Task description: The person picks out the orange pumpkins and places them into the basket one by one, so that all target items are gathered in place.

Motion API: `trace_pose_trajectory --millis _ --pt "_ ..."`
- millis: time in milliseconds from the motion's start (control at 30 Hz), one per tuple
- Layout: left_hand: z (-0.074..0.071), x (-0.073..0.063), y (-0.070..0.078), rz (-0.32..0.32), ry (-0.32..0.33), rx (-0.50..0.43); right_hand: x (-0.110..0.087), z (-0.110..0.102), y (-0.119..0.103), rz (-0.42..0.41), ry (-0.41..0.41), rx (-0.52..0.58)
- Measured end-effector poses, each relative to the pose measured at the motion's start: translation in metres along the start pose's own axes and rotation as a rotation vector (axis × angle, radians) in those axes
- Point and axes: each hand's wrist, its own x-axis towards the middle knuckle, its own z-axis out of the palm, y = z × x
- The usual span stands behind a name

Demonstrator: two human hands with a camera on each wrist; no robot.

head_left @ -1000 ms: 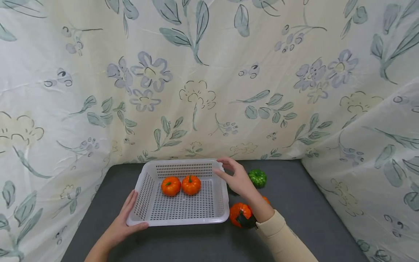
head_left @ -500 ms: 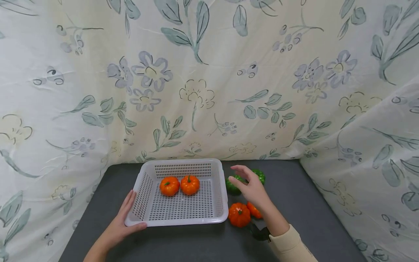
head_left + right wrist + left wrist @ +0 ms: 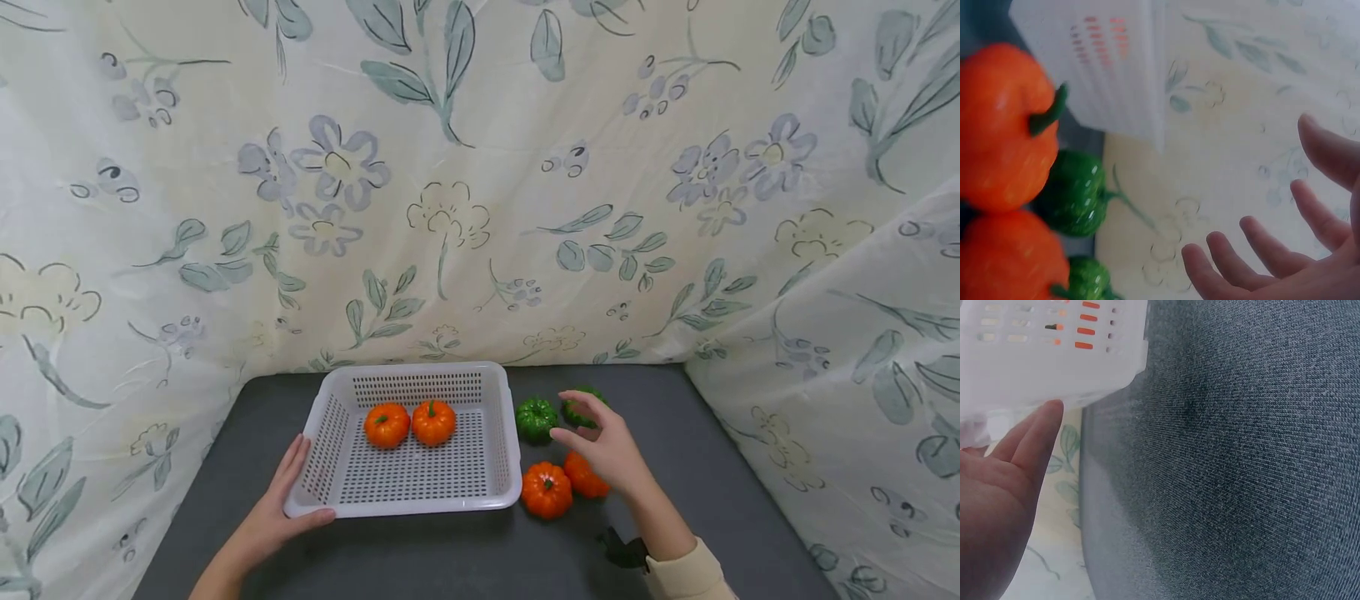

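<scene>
A white perforated plastic basket (image 3: 405, 507) holds two orange bell peppers, the left one (image 3: 387, 426) and the right one (image 3: 433, 423). My left hand (image 3: 273, 508) touches its near left corner, straight fingers along the side and thumb along the front; in the left wrist view the fingers (image 3: 1038, 440) lie against the wall. My right hand (image 3: 607, 446) hovers above several peppers beside the basket, fingers spread and holding nothing. Below it are two orange bell peppers, one whole in view (image 3: 547, 491) and one partly covered (image 3: 585, 475). Two green bell peppers, nearer (image 3: 536, 420) and farther (image 3: 577, 414), sit behind.
All of it stands on a dark grey cloth-covered table (image 3: 420, 558). A pale curtain (image 3: 480, 208) with leaf and flower prints hangs behind and at both sides. A black strap-like piece (image 3: 626, 550) shows at my right wrist.
My right hand has moved from the basket's far right rim rightward and toward me, over the loose peppers, uncovering the nearer green one. The left hand stays at the basket corner.
</scene>
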Motion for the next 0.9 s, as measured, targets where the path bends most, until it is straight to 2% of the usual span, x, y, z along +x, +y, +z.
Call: trace_pose_trajectory --millis 167,400,700,900 --pt "0.001 -0.003 -0.003 -0.002 0.004 -0.009 -0.008 -0.007 0.018 0.022 0.003 -0.019" --pt "-0.001 -0.001 -0.005 0.05 0.003 -0.025 -0.018 -0.017 0.053 0.11 0.015 -0.061" --pt "0.0 0.001 -0.006 0.034 0.012 0.025 -0.023 -0.021 0.095 0.18 -0.071 -0.058" --pt "0.0 0.001 -0.007 0.055 0.006 0.003 -0.025 -0.017 0.109 0.199 -0.078 -0.033"
